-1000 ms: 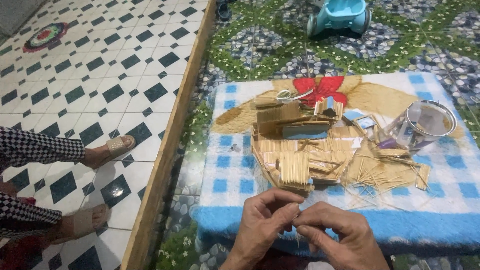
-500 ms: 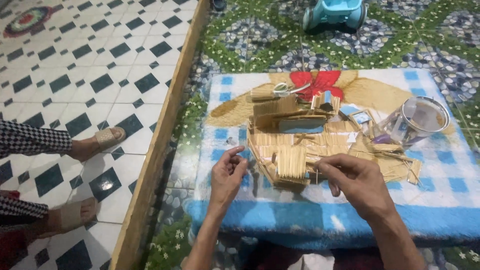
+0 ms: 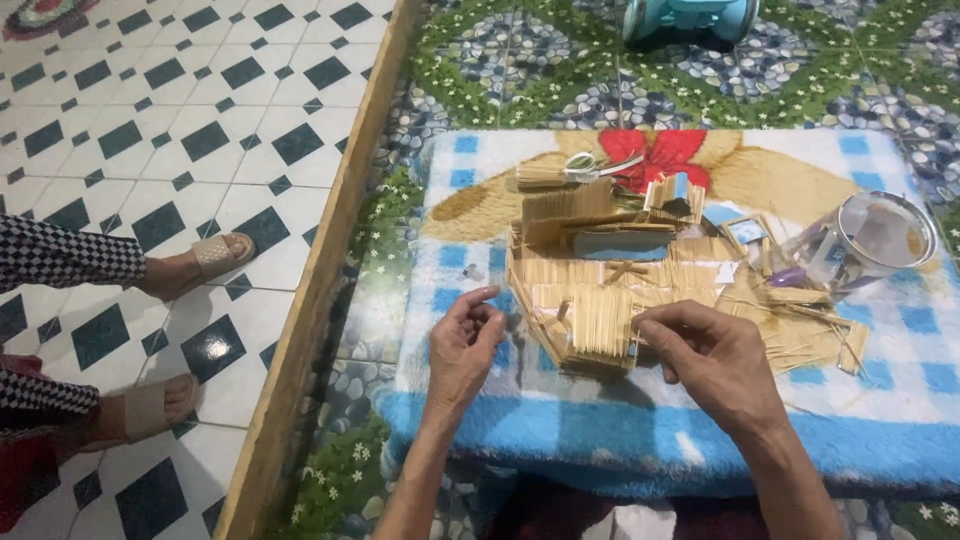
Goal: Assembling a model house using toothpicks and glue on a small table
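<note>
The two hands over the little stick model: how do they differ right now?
The right hand rests on the stick model, its fingertips pressing the front panel; the left hand hovers just left of the model, over the blue mat, touching nothing clearly. The right lies palm down, fingers pointing left; the left stands more edge-on, fingers curled in a pinch. Both are bare.

Right hand (image 3: 715, 360) fingertips touching stick model (image 3: 590, 300); left hand (image 3: 462, 345) beside.
</note>
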